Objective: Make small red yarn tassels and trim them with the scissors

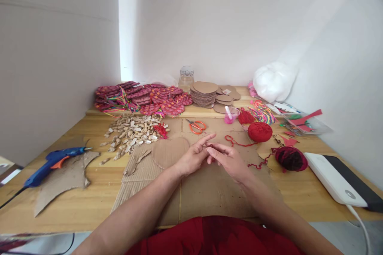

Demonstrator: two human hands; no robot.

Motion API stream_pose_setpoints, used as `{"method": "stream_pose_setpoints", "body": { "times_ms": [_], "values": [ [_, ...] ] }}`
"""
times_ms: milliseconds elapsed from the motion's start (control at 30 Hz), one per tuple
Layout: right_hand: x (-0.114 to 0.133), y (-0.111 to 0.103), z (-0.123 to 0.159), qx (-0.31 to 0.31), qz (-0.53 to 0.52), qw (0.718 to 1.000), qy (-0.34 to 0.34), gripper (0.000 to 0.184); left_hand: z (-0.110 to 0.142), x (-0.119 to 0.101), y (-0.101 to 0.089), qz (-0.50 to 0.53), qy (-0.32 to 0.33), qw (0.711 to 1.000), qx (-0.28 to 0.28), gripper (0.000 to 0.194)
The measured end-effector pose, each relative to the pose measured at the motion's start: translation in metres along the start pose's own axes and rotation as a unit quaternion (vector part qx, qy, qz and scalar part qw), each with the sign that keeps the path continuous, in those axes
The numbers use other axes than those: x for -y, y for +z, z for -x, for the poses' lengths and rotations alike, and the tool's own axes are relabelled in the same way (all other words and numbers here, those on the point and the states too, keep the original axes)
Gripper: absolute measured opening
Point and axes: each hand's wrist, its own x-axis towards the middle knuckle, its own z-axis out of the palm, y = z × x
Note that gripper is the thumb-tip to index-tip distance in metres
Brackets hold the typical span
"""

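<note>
My left hand [194,156] and my right hand [226,158] meet fingertip to fingertip above a cardboard sheet [209,191] at the middle of the wooden table [98,191]. Both pinch a thin red yarn strand [236,142] that runs right toward a red yarn ball [259,131]. A heart-shaped cardboard piece [169,152] lies just left of my left hand. A dark red yarn ball [291,158] sits further right.
A blue glue gun [52,162] rests on cardboard scraps at the left. Peanut shells [131,134], orange scissors [196,126], red patterned hearts [143,97], stacked cardboard hearts [205,92], a jar [186,76], white stuffing [273,80], coloured cords [263,112] and a white power bank [332,178] surround the work spot.
</note>
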Motion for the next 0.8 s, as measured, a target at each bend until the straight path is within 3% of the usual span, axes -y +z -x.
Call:
{"method": "stream_pose_setpoints", "body": {
  "times_ms": [133, 300, 433, 533, 600, 733, 800],
  "values": [
    [0.0, 0.006, -0.002, -0.047, -0.087, 0.995, 0.004, 0.031, 0.001, 0.005, 0.004, -0.069, 0.058, 0.996, -0.012, 0.068],
    [-0.002, -0.003, -0.001, -0.123, -0.067, 0.99, -0.032, 0.031, 0.003, 0.01, 0.003, -0.181, 0.025, 0.983, -0.011, 0.044],
    [0.009, -0.024, 0.0, -0.164, 0.002, 0.985, -0.056, 0.031, 0.005, 0.014, 0.002, -0.197, -0.021, 0.98, 0.002, 0.045],
    [0.03, -0.045, 0.0, -0.203, -0.024, 0.975, -0.087, 0.032, 0.005, 0.017, 0.001, -0.198, -0.052, 0.979, 0.01, 0.046],
    [0.044, -0.058, 0.001, -0.231, -0.059, 0.965, -0.108, 0.03, 0.003, 0.018, 0.0, -0.186, -0.067, 0.98, -0.015, 0.046],
    [0.052, -0.063, 0.003, -0.167, 0.022, 0.982, -0.082, 0.028, 0.001, 0.01, 0.0, -0.105, -0.045, 0.989, -0.099, 0.046],
    [0.046, -0.055, 0.003, -0.114, 0.084, 0.988, -0.06, 0.027, 0.001, 0.002, 0.001, -0.07, -0.023, 0.992, -0.106, 0.048]
  ]
}}
